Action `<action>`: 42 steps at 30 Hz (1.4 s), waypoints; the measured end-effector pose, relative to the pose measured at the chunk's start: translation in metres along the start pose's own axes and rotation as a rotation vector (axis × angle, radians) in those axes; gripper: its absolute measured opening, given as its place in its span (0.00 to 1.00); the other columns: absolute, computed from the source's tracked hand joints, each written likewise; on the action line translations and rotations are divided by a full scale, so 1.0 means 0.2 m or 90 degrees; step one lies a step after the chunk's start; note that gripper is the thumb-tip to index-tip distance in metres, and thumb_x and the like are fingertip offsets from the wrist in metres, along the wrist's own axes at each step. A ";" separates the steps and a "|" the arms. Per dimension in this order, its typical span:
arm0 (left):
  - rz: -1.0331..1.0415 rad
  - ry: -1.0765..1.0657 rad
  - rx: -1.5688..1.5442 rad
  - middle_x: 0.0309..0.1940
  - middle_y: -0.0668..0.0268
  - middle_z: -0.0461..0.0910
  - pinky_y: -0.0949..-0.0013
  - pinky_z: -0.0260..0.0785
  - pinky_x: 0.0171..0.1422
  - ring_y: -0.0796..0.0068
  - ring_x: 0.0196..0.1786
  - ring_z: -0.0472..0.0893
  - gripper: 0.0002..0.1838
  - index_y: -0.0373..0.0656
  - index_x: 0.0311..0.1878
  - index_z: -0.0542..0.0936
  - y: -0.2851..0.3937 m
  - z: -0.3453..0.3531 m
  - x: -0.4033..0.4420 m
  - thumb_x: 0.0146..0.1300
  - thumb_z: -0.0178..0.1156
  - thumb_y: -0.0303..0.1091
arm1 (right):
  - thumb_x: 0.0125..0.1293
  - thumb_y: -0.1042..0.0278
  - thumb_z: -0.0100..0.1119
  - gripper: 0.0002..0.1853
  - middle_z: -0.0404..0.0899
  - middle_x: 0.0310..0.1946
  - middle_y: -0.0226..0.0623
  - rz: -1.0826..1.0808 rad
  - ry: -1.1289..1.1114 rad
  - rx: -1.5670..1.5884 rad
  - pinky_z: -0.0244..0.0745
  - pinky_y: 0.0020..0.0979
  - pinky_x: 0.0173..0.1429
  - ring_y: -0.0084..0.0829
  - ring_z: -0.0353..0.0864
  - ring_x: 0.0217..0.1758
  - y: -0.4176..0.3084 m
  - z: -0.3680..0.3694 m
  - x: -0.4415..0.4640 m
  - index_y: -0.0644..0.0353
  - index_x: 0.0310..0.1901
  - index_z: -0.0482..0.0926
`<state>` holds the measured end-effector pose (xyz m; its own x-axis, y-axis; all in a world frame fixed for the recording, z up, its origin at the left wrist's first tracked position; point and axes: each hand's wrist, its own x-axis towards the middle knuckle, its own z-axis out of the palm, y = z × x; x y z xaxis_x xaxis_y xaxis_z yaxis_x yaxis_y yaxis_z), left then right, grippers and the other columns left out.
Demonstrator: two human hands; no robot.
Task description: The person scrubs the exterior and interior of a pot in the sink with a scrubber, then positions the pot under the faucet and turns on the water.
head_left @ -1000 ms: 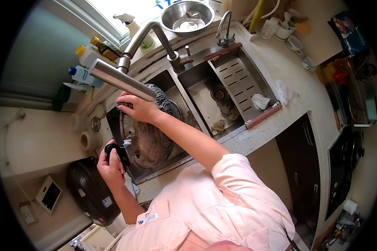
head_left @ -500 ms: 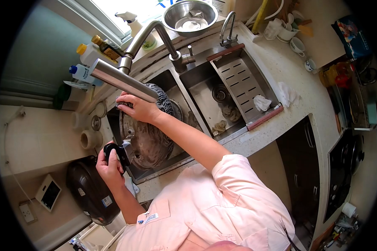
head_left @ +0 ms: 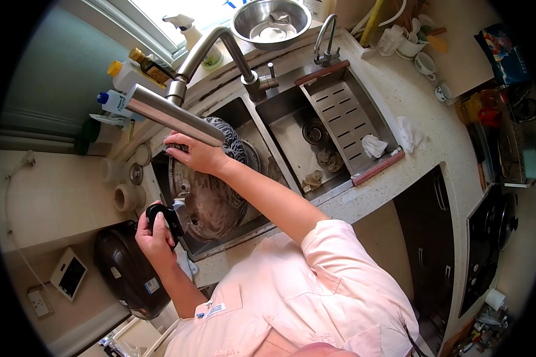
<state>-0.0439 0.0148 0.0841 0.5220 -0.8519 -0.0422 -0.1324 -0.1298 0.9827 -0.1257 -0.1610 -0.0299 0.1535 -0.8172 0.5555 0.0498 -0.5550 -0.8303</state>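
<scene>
In the left sink basin a large round pan stands tilted, its surface brownish and streaked with suds. My left hand is closed around the pan's black handle, on the side nearest the left counter edge. My right hand reaches across under the faucet spout; its fingers are closed on a dark scouring pad at the pan's upper rim. The pad is mostly covered by the fingers. Dark and whitish swirls show on the pan's far side beside my right wrist.
The right basin holds crumpled brownish cloths and a slotted drain tray with a white rag. A steel bowl sits on the sill. Bottles line the left back, near a small jar.
Both hands keep their hold, with almost no visible movement. The view has shifted very slightly.
</scene>
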 end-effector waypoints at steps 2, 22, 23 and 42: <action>-0.001 0.001 0.001 0.17 0.74 0.69 0.83 0.46 0.14 0.91 0.11 0.58 0.12 0.35 0.47 0.76 0.00 0.00 0.00 0.60 0.56 0.27 | 0.50 0.55 0.64 0.12 0.77 0.41 0.31 0.003 -0.001 0.001 0.66 0.39 0.54 0.38 0.70 0.49 0.01 0.01 0.00 0.46 0.36 0.82; 0.002 0.029 -0.006 0.18 0.74 0.69 0.82 0.47 0.14 0.90 0.12 0.59 0.08 0.36 0.40 0.75 -0.03 -0.01 0.01 0.58 0.57 0.27 | 0.50 0.53 0.64 0.12 0.75 0.41 0.26 0.006 0.003 -0.014 0.64 0.37 0.54 0.33 0.68 0.50 0.05 0.03 -0.01 0.47 0.36 0.84; 0.003 0.028 -0.005 0.18 0.74 0.69 0.82 0.47 0.14 0.90 0.12 0.59 0.08 0.36 0.40 0.75 -0.03 -0.01 0.01 0.58 0.57 0.27 | 0.50 0.53 0.64 0.13 0.75 0.41 0.26 0.003 0.003 -0.022 0.64 0.37 0.54 0.33 0.68 0.50 0.05 0.02 -0.01 0.47 0.36 0.84; 0.015 0.042 0.001 0.19 0.74 0.69 0.82 0.48 0.16 0.90 0.13 0.59 0.09 0.35 0.41 0.74 -0.03 -0.01 0.01 0.57 0.57 0.26 | 0.50 0.53 0.64 0.12 0.75 0.41 0.27 -0.001 0.001 -0.042 0.64 0.36 0.54 0.32 0.68 0.49 0.06 0.03 -0.01 0.46 0.36 0.84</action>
<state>-0.0412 0.0148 0.0777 0.5729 -0.8196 -0.0071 -0.1462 -0.1107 0.9830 -0.1186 -0.1651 -0.0412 0.1518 -0.8164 0.5572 -0.0145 -0.5656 -0.8246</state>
